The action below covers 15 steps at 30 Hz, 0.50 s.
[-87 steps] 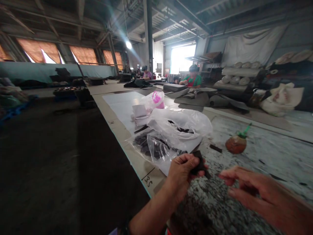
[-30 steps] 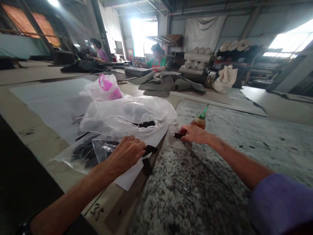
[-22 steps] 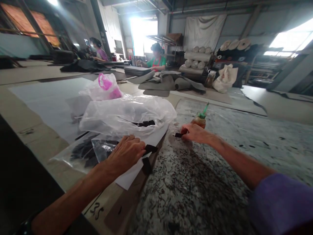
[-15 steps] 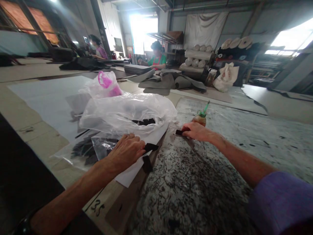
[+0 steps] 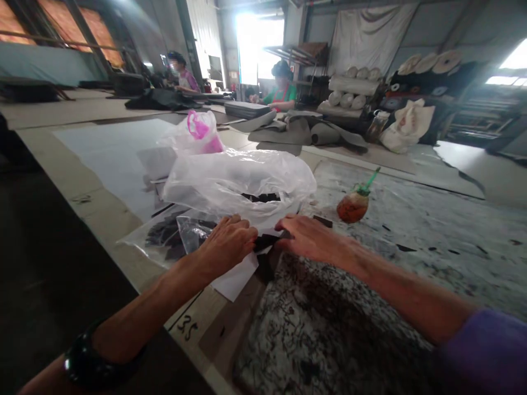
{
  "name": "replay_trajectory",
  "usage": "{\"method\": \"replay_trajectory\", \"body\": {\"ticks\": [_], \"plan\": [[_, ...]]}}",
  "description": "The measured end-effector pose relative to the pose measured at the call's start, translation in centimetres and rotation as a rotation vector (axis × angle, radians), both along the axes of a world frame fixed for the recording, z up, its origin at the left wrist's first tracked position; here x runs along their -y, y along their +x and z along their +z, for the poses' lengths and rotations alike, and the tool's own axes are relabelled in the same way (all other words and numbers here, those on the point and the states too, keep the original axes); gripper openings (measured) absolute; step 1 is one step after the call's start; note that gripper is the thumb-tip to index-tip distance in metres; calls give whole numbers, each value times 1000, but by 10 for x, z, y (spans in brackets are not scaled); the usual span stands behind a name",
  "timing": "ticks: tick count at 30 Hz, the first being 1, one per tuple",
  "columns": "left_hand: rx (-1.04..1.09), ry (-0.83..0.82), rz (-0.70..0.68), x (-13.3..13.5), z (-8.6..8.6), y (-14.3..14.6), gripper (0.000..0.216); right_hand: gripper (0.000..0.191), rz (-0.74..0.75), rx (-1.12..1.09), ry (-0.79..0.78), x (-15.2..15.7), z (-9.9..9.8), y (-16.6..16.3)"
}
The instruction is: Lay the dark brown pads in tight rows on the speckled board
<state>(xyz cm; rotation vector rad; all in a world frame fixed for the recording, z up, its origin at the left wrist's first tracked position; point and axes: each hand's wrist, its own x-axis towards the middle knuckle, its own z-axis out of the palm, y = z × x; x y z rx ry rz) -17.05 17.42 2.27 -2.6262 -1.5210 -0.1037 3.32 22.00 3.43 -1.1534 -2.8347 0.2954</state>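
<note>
A small black strip (image 5: 267, 242), perhaps fabric or foam, spans the gap between my two hands. My left hand (image 5: 233, 240) is closed on its left end. The fingers of my right hand (image 5: 307, 237) are curled at its other end and seem to pinch it. Just below lies another black piece (image 5: 265, 267) by the edge of the stained board (image 5: 300, 307). Beyond my right hand a separate dark strip (image 5: 323, 221) rests on the board. Under and beside my left hand is a clear plastic bag (image 5: 191, 230) with dark pieces.
A large translucent bag (image 5: 239, 170) with black pieces inside lies ahead. At the right stands a round bottle (image 5: 353, 207) of orange-brown liquid with a green spout. Grey sheets (image 5: 304, 130) and a cream bag (image 5: 407, 127) are farther back. Two people work across the table.
My right hand has moved left to the strip at my left hand. The dark strip it held now lies on the board. The view has shifted, showing the bottle fully.
</note>
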Motion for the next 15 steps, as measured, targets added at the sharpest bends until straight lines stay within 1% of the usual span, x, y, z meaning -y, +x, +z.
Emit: {"method": "replay_trajectory", "body": {"ticks": [3, 6, 8, 9, 12, 15], "plan": [[15, 10, 1, 2, -1, -1, 14, 34, 25, 21, -13, 6, -6, -23], [38, 9, 7, 3, -1, -2, 16, 22, 41, 47, -33, 2, -12, -33], [58, 2, 8, 4, 0, -3, 16, 13, 57, 60, -54, -2, -12, -33], [69, -3, 7, 4, 0, -4, 16, 12, 57, 63, -63, -4, -11, -33], [93, -14, 2, 5, -1, -7, 13, 13, 41, 58, -84, -5, -6, -28], [100, -15, -2, 6, -4, -8, 13, 11, 61, 56, -120, 0, -3, -26]]}}
